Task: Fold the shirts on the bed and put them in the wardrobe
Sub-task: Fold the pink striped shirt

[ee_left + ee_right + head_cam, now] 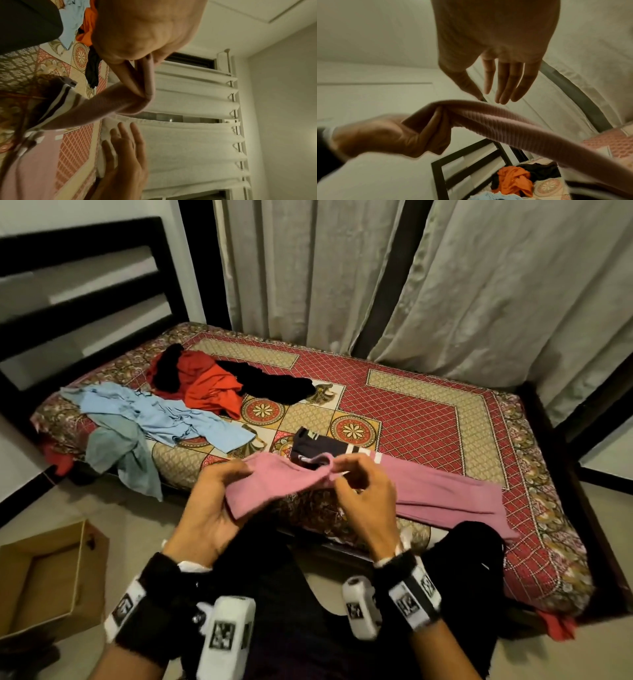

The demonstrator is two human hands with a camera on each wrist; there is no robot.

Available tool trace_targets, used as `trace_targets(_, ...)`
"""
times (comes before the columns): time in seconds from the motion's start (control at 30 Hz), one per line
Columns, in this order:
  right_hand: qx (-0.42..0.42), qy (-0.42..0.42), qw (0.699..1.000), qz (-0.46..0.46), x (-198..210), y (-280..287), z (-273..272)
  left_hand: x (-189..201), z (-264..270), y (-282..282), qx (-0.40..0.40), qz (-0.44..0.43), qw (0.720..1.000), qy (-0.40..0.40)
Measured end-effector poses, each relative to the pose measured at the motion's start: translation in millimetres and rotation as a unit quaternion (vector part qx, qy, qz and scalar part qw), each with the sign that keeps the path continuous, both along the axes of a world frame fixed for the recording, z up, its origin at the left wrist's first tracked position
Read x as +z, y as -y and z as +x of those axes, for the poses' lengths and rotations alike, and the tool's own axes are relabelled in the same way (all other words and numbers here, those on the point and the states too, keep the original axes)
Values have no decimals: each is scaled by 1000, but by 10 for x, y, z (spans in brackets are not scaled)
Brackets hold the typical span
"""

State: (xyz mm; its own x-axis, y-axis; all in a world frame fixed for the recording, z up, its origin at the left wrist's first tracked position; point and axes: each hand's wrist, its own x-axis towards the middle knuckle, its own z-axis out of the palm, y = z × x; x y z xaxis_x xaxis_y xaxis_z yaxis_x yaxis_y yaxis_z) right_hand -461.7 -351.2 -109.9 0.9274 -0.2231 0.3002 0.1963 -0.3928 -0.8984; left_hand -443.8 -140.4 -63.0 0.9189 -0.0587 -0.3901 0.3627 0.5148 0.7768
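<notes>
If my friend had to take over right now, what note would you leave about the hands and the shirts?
Left hand: grips one end of the pink ribbed shirt, lifted off the patterned bed.
Right hand: fingers straight, beside the same shirt; it holds nothing in the wrist views.
Unfolded on the bed: light blue shirt, orange-red shirt, black garment.
Dark striped shirt lies by the pink one.
Left: fold everything, carry it to the wardrobe, which is not in view.

Pale curtains [479, 285] hang behind a dark slatted headboard [85, 285]; a cardboard box [51, 577] sits on the tiled floor [144, 518].
</notes>
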Motion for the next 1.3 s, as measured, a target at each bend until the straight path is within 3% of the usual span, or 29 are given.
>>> trace_targets(0.13, 138, 49, 968, -205, -140, -66, -357, -208, -241, 215, 47, -85, 994, -51)
trace_targets(0.23, 156, 39, 956, -247, -246, -136, -284, -312, -391, 455, 29, -131, 981, -140)
trace_targets(0.37, 18, -34, 993, -111, -312, -110, -230, -448, -432, 587, 12, -172, 960, -219)
trace_targets(0.43, -43, -99, 993, -47, -280, 19, -276, -554, -419, 626, -14, -181, 953, -243)
trace_targets(0.6, 76, -239, 959, 129, -108, 313, -392, -669, -474, 949, -101, -200, 934, -279)
trace_targets(0.8, 74, -276, 932, 223, 482, 771, -621, -711, -407, 1309, -248, -225, 907, -255)
trace_targets(0.83, 87, -270, 940, 192, 530, 799, -675, -757, -404, 1405, -265, -218, 906, -249)
trace_targets(0.9, 54, -230, 972, 13, 570, 813, -739, -821, -402, 1616, -288, -192, 907, -238)
trace_targets(0.97, -7, -173, 971, -165, 603, 876, -682, -851, -407, 1794, -328, -159, 902, -230)
trace_targets(1.0, -19, -170, 965, -198, 580, 962, -602, -884, -394, 1854, -357, -152, 894, -227)
trace_targets(1.17, 47, -241, 965, -90, 685, 1647, -109, -1008, -112, 1824, -484, -76, 856, -164)
trace_targets(1.27, 69, -296, 953, -17, 855, 2193, 307, -1318, 280, 1742, -416, 152, 896, -15)
trace_targets(1.3, 57, -305, 951, -5, 856, 2413, 473, -1467, 475, 1700, -374, 246, 892, 61)
